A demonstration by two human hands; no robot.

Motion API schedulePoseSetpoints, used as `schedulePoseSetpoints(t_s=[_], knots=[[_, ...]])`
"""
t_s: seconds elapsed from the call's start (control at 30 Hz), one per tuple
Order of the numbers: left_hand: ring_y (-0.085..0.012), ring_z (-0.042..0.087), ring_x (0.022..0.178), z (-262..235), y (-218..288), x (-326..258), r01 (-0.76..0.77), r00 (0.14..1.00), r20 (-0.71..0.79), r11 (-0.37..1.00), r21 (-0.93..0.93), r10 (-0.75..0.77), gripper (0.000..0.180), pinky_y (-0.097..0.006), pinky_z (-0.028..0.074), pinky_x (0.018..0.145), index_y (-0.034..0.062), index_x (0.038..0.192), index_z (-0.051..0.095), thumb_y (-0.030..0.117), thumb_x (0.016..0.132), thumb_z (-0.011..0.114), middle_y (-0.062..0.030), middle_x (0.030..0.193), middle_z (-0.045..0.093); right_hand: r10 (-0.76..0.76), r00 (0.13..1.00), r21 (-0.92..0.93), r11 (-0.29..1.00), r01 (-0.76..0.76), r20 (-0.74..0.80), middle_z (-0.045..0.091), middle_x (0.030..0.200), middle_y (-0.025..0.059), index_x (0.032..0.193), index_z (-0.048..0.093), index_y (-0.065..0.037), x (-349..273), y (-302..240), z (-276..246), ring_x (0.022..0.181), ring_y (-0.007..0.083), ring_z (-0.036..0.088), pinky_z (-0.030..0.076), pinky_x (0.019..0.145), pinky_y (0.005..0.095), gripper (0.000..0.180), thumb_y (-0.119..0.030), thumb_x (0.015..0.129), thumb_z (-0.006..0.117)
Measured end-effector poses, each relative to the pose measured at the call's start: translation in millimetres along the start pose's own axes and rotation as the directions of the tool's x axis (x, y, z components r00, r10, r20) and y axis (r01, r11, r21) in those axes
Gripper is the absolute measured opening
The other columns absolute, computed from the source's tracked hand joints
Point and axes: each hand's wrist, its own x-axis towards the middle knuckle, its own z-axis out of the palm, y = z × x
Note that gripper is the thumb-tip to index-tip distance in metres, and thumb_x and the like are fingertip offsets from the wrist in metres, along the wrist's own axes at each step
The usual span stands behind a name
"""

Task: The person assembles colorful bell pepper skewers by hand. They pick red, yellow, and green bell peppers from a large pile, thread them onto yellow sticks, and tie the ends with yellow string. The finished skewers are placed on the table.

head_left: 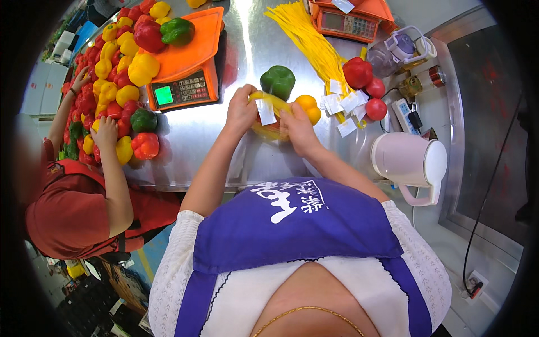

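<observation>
Between my two hands is a yellow mesh bag (270, 133) with a white label (265, 112) on it. Something reddish shows faintly through or behind the mesh; I cannot tell which. My left hand (242, 110) grips the bag's left edge, and my right hand (300, 129) pinches the right side. A green bell pepper (278, 82) rests on the metal table just beyond the bag. Beside my right hand lies a yellow bell pepper (308, 109), partly covered by the fingers.
Left stands an orange scale (185, 90) bearing peppers, beside a big pepper pile (104, 73) where a co-worker's hands (105, 133) reach. Right are yellow mesh bags (306, 36), several red vegetables (357, 73), a kettle (401, 160), a power strip (405, 115), a bottle (387, 59) and another scale (348, 22).
</observation>
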Motion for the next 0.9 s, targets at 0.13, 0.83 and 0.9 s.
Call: schedulePoseSetpoints(t_s=[0.13, 0.83, 0.9], knots=[[-0.0157, 0.060, 0.073, -5, 13, -1, 0.325, 0.939, 0.169, 0.935, -0.141, -0.300, 0.014, -0.030, 0.048, 0.067, 0.0013, 0.090, 0.059, 0.014, 0.089, 0.054, -0.0088, 0.077, 0.062, -0.182, 0.980, -0.327, 0.934, 0.146, -0.084, 0.055, 0.074, 0.0030, 0.098, 0.053, -0.004, 6, 18, 0, 0.061, 0.0088, 0.050, 0.041, 0.055, 0.0256, 0.015, -0.019, 0.095, 0.054], [-0.0131, 0.059, 0.083, -4, -28, -47, 0.291, 0.954, 0.043, 0.890, -0.352, -0.295, 0.029, -0.026, 0.047, 0.074, -0.0021, 0.094, 0.062, 0.020, 0.097, 0.044, -0.0078, 0.094, 0.065, -0.056, 0.986, -0.306, 0.952, 0.006, -0.157, 0.045, 0.069, -0.0008, 0.086, 0.049, -0.011, 17, 42, 3, 0.061, 0.0086, 0.041, 0.036, 0.054, 0.0260, 0.022, -0.029, 0.100, 0.047], [-0.0138, 0.060, 0.086, -3, -32, -53, 0.239, 0.969, 0.014, 0.925, -0.295, -0.246, 0.025, -0.027, 0.048, 0.075, -0.0005, 0.100, 0.061, 0.016, 0.095, 0.043, -0.0079, 0.095, 0.064, -0.070, 0.980, -0.331, 0.944, 0.004, -0.185, 0.051, 0.076, 0.0056, 0.087, 0.051, -0.007, 24, 57, 0, 0.069, 0.0142, 0.047, 0.040, 0.063, 0.0305, 0.025, -0.029, 0.098, 0.048]])
